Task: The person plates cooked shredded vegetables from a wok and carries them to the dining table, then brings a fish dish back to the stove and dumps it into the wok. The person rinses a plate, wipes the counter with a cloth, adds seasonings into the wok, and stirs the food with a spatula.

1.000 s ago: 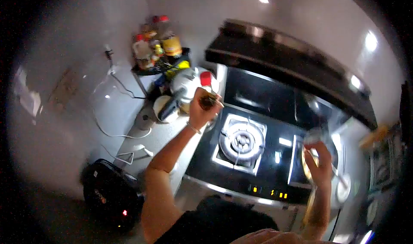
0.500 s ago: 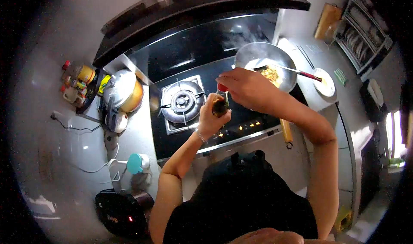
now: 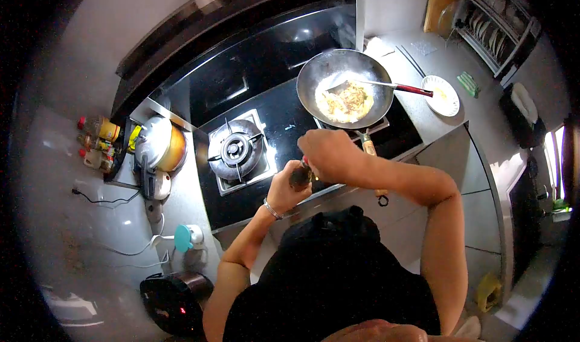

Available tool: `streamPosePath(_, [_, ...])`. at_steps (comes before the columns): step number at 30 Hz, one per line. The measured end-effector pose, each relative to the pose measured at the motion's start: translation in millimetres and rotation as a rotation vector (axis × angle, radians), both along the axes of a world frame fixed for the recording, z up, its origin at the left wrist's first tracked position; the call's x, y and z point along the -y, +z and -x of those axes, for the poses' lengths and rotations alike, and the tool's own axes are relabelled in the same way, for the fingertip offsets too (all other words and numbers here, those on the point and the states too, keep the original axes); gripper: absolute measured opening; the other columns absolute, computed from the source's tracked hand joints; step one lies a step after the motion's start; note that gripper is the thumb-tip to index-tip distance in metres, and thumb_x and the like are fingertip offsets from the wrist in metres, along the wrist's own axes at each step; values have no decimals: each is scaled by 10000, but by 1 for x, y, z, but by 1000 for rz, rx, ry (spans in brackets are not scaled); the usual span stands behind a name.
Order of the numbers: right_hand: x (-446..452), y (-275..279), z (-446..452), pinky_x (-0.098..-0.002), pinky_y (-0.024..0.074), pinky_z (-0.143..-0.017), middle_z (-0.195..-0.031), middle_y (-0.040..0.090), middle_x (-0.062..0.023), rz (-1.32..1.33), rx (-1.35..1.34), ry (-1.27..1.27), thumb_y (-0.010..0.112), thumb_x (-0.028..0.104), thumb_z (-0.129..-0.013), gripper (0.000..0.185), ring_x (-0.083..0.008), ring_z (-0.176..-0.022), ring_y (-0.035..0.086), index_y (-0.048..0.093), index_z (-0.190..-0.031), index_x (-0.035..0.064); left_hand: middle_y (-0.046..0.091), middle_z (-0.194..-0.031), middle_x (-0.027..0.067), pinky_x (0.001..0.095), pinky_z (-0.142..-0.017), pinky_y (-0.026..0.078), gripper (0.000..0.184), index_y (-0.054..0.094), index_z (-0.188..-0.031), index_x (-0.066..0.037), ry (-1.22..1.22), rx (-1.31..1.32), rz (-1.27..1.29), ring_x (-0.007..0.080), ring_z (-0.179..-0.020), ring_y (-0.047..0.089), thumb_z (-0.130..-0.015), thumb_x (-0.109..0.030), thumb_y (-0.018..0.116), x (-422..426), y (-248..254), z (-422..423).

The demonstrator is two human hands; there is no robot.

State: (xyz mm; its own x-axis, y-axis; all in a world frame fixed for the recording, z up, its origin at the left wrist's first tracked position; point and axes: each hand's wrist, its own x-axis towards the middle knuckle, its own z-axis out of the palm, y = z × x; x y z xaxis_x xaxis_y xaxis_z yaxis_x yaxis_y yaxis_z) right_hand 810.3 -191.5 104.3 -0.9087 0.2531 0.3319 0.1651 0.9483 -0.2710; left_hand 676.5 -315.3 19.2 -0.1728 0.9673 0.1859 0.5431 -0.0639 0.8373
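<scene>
My left hand (image 3: 283, 191) is wrapped around a small bottle (image 3: 298, 179) with dark contents. Over the bottle's red cap, my right hand (image 3: 331, 153) is closed, its fingers hiding most of the cap. Both hands are in front of the cooktop's edge, just below the wok (image 3: 309, 91). Yellow-brown food, which looks like egg (image 3: 349, 102), lies in the wok. A spatula (image 3: 414, 89) with a red handle rests in it, its end reaching over a white bowl (image 3: 442, 108). The wok's wooden handle (image 3: 368, 146) points toward me, partly hidden by my right forearm.
A bare gas burner (image 3: 237, 149) is on the left of the cooktop. A pressure cooker (image 3: 162, 143) and several bottles (image 3: 99, 127) stand farther left. Chopsticks (image 3: 412, 61) and a dish rack (image 3: 492, 31) are at the right. A range hood (image 3: 254, 22) overhangs the back.
My hands and the bottle have come down closer to my body, away from the wok. The view has shifted, and the food in the wok now shows fully.
</scene>
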Motion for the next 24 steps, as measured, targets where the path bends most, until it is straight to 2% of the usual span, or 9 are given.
streamPosePath(3, [-8, 12, -10, -370, 487, -626, -749, 590, -131, 102, 219, 54, 631, 144, -708, 149, -299, -723, 606, 574, -789, 32, 584, -804, 140, 308, -675, 483, 432, 502, -1009, -54, -102, -109, -29, 249, -725, 617, -628, -105, 701, 0, -6, 1])
streamPosePath(4, [-15, 17, -12, -349, 499, -667, -813, 630, -150, 182, 312, 148, 602, 78, -733, 146, -289, -744, 630, 616, -866, 20, 589, -826, 135, 300, -675, 480, 445, 500, -1020, -55, -146, -83, -41, 248, -727, 612, -631, -115, 706, 1, -6, 0])
streamPosePath(8, [-49, 7, -22, -291, 493, -780, -990, 643, -138, 823, 101, 363, 562, 31, -800, 290, -193, -864, 633, 595, -1088, 32, 584, -771, 78, 298, -650, 472, 422, 501, -994, -59, -120, 49, -74, 149, -675, 570, -639, -118, 721, -1, -6, -16])
streamPosePath(10, [-76, -20, -27, -289, 493, -704, -851, 667, -100, 1071, 3, 225, 605, 143, -817, 271, -156, -770, 625, 603, -1071, 49, 589, -762, 74, 299, -641, 475, 419, 505, -991, -57, -46, 22, -80, 156, -669, 578, -640, -123, 724, -11, 2, -20])
streamPosePath(13, [-148, -53, -72, -321, 482, -742, -941, 650, -129, 298, -261, -329, 628, 170, -786, 242, -224, -844, 627, 636, -971, 15, 604, -744, 90, 296, -631, 480, 374, 511, -946, -45, 74, -74, -21, 154, -671, 598, -655, -147, 723, -28, 2, -8])
streamPosePath(15, [-213, -82, -116, -397, 458, -754, -881, 628, -126, -203, -206, -566, 681, 258, -705, 338, -281, -827, 602, 608, -966, 57, 597, -785, 153, 343, -638, 485, 414, 479, -995, -48, 150, -181, -10, 281, -699, 616, -669, -179, 698, -40, -12, 12])
streamPosePath(17, [-238, -99, -154, -398, 459, -749, -897, 619, -122, -328, 201, -853, 703, 255, -685, 380, -277, -863, 599, 564, -986, 70, 594, -741, 172, 371, -612, 481, 369, 482, -933, -54, 203, -251, -127, 346, -693, 606, -648, -165, 688, -57, 0, 20])
streamPosePath(19, [-252, -104, -170, -398, 466, -748, -923, 606, -127, -150, 429, -832, 713, 245, -676, 403, -282, -868, 597, 529, -993, 77, 594, -745, 179, 386, -604, 477, 347, 475, -910, -52, 214, -347, -124, 356, -700, 604, -645, -156, 674, -74, 7, 31])
streamPosePath(24, [-239, -110, -169, -383, 476, -665, -892, 584, -125, -278, 239, -529, 618, 177, -768, 403, -296, -805, 594, 486, -1128, 53, 584, -767, 208, 446, -647, 457, 361, 444, -901, -44, 175, -550, -27, 398, -745, 578, -636, -188, 644, -122, 11, 53])
